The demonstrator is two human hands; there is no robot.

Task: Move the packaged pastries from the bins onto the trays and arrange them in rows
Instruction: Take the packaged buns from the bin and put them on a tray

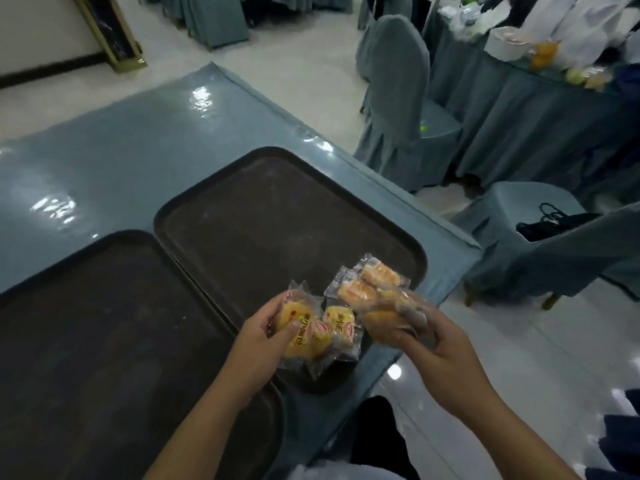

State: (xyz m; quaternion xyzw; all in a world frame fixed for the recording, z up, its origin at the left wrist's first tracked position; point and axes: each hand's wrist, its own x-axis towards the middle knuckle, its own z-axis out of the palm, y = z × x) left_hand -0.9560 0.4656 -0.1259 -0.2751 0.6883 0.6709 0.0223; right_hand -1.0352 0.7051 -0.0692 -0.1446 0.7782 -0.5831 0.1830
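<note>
Gripping yellow red-labelled pastries (304,329), left hand (263,341) fingers curled; right hand (440,355) fingers clutching clear-wrapped pastries (374,289); writing unreadable.

left hand (263,336) holding yellow pastries (313,332), right hand (441,351) holding bread packs (374,292), dark trays (242,216)

I'm looking down on a long table (114,150) covered in a blue-grey cloth under a glossy clear sheet that throws back white glare from the lights. Two dark brown rectangular serving trays with rounded corners lie flat on it, side by side with their long edges touching: the left tray (86,323) runs down to my near edge, the right tray (277,216) sits closer to the table's right edge. From here I see worn, bare surfaces on both trays, and the cloth's hem hangs over the table's right side.
</note>
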